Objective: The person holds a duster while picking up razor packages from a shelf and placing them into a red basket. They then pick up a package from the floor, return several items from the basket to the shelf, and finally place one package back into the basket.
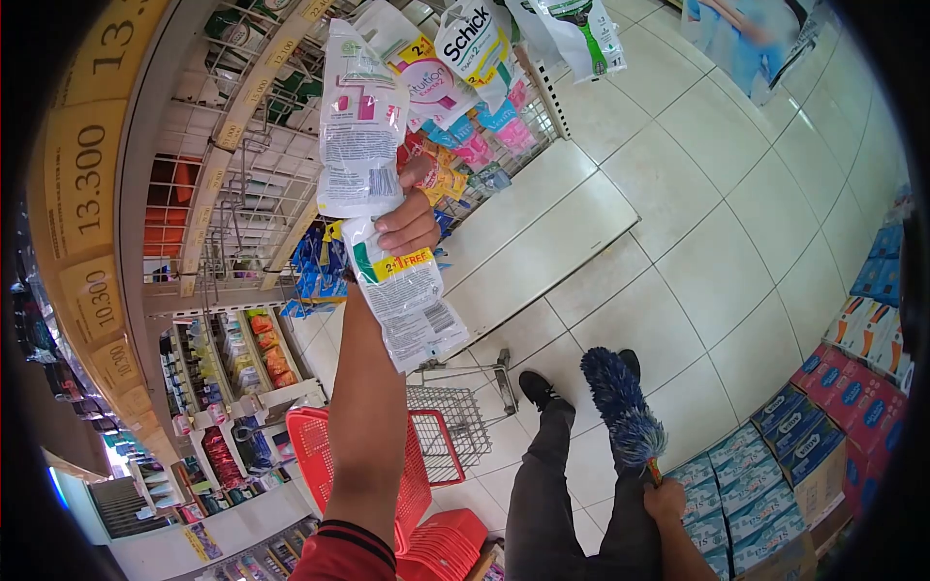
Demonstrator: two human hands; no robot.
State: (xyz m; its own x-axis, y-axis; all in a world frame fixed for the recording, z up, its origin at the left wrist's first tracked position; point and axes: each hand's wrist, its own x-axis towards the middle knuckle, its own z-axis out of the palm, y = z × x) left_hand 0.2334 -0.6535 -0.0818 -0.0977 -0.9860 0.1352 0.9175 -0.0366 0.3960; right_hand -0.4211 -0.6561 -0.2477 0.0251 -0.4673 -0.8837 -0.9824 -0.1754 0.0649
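My left hand [412,218] is raised at the rack, its fingers closed on white plastic packets. One packet with small print [360,126] extends above the hand, and another with a yellow "2+1 FREE" band [412,300] hangs below it. More razor packs, one marked Schick [473,46], hang just beyond. Low at the right, my right hand [665,501] is wrapped round the handle of a blue feather duster [620,402], whose fluffy head points up and away over the floor beside my legs.
Wire shelving with yellow price strips [231,126] stands at the left. A metal cart [460,426] and red baskets [441,547] are below my left arm. A white shelf base [552,242] juts over the tiles. Stacked tissue boxes [746,484] line the lower right.
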